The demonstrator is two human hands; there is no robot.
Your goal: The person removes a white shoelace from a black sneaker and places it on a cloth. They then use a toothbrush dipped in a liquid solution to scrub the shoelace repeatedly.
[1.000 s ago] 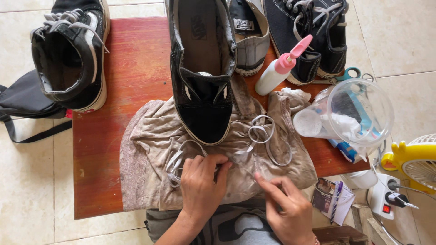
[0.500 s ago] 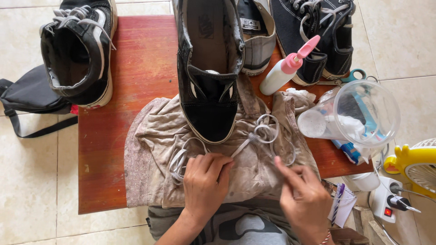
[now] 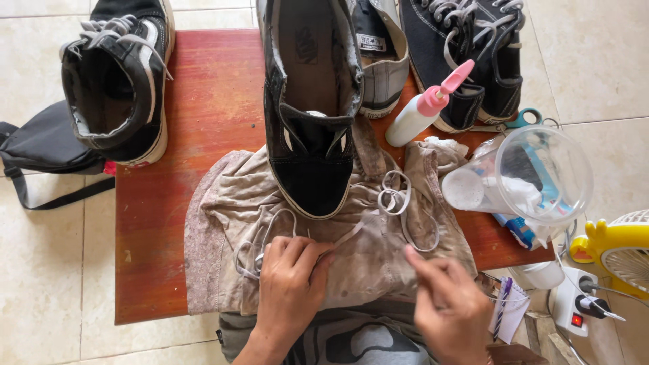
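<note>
On the near cloth (image 3: 351, 270), our left hand (image 3: 287, 287) pins the shoelace (image 3: 399, 196), right hand (image 3: 449, 304) loosely curled on nothing; we should flatten it evenly.

Red wooden table (image 3: 203, 94) on pale tiled floor (image 3: 47, 270).

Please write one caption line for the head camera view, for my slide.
Left hand pinches a grey shoelace on a cloth below an unlaced black shoe.

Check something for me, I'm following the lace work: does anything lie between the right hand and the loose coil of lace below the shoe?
Nothing visible does. Only bare cloth separates the right hand from the lace coil; the black shoe sits to the side, the left hand pinning another stretch.
</note>
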